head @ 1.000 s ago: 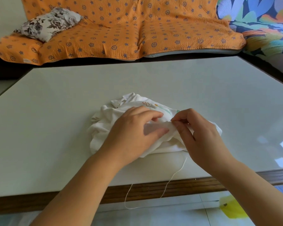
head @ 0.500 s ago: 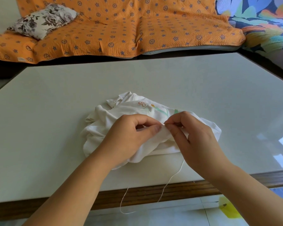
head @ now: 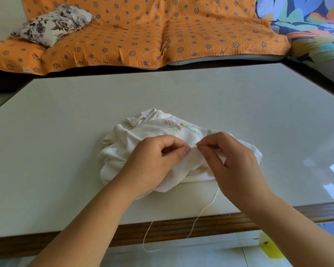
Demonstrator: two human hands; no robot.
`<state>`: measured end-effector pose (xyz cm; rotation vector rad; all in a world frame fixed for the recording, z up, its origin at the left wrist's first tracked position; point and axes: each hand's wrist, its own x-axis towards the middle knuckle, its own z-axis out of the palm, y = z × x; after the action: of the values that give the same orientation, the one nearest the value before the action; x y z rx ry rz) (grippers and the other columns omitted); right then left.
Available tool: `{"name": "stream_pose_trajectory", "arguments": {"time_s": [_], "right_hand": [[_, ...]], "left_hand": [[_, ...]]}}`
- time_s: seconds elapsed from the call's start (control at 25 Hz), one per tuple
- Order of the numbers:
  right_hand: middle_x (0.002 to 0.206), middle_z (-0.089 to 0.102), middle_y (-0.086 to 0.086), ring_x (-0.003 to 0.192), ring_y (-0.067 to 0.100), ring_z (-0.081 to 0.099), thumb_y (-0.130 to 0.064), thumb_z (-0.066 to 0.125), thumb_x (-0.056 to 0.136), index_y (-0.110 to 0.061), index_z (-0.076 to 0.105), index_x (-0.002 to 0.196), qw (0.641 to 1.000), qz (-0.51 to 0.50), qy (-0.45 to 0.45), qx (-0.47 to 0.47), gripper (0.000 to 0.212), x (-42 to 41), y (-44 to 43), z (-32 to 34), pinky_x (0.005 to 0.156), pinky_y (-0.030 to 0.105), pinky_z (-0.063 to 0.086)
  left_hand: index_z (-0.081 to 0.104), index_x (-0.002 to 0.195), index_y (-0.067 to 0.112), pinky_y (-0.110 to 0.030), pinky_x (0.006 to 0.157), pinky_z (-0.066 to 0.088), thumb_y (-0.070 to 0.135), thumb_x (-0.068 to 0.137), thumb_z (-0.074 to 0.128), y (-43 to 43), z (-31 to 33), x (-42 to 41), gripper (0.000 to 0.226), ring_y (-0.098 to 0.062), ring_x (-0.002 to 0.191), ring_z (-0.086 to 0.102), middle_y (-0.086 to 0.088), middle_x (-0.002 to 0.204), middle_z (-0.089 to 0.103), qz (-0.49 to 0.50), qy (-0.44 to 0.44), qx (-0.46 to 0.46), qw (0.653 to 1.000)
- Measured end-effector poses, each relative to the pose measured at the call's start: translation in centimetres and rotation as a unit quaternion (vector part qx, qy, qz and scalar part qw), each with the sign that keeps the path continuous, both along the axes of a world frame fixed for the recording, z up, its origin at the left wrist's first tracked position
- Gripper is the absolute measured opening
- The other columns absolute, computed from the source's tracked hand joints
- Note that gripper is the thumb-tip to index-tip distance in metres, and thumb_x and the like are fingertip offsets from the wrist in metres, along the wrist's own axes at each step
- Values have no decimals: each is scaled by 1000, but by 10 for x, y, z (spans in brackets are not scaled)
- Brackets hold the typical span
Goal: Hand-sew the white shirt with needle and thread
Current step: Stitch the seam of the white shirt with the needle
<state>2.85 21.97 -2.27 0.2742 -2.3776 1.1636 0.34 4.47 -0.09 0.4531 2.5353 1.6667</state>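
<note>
One orange cover [head: 143, 31] with a blue star-and-wheel print lies over the sofa at the far side. A second, leaf-patterned cover [head: 307, 26] in blue, green and orange fills the far right corner. One table [head: 66, 132] lies in front of them, with a pale glossy top and a brown wooden near edge. One flowered pillow [head: 52, 24], grey on cream, lies at the left end of the orange cover.

There is one white shirt [head: 123, 151]. It lies in a crumpled heap on the table, at the middle of the near half, close to the wooden edge. Its cloth is plain white and thickly folded. Small orange letters and a green and orange printed figure show on the top fold.

Two bare hands rest on the heap. The left hand [head: 152, 166] pinches a ridge of the cloth between thumb and forefinger, its other fingers curled under. The right hand [head: 233, 166] pinches the needle between thumb and forefinger, its other fingers bent toward the palm. The fingertips of the two hands lie just beside each other.

One white thread [head: 202, 211] runs from under the right hand, over the table's near edge, and loops below it. One needle [head: 197, 144] shows as a thin dark sliver pointing left, its tip at the pinched ridge.
</note>
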Motion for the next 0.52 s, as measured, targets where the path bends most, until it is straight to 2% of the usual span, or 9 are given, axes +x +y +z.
{"name": "stream_pose_trajectory", "arguments": {"time_s": [0.08,0.16,0.24,0.36,0.52], "right_hand": [[90,58,-10,86,4,56,-18,66,89,-20,70,89,997,-45,55,-9,4,4,-1,5,72,9,39],[80,60,-8,73,5,55,-21,67,87,-22,72,87,994,-55,89,-19,4,12,-2,13,65,9,39],[64,62,-7,60,9,57,-25,69,88,-28,72,84,998,-15,27,-55,6,21,-5,19,56,13,42],[55,62,-5,48,6,56,-29,64,89,-33,70,83,987,24,-137,-76,9,24,-8,18,52,12,43],[49,61,-5,40,5,50,-29,61,92,-31,70,86,975,11,-200,-97,10,20,-6,16,47,10,40]], "left_hand": [[72,84,30,-4,67,42,19,91,67,1,-1,0,14,10,70,60,23,73,69,5,-1,2,1000],[72,83,29,-3,65,40,20,92,66,0,-1,0,13,10,69,60,23,71,68,8,-6,0,1000],[73,84,28,-4,67,42,21,92,66,-1,-1,-1,13,8,71,61,21,74,70,8,-7,1,1000],[75,87,26,-6,70,45,22,93,66,-1,-3,-2,12,5,74,62,11,82,73,7,-6,8,1000],[74,89,24,-9,71,46,21,93,65,-2,-4,-3,11,5,73,61,10,80,72,4,-6,13,1000]]}}
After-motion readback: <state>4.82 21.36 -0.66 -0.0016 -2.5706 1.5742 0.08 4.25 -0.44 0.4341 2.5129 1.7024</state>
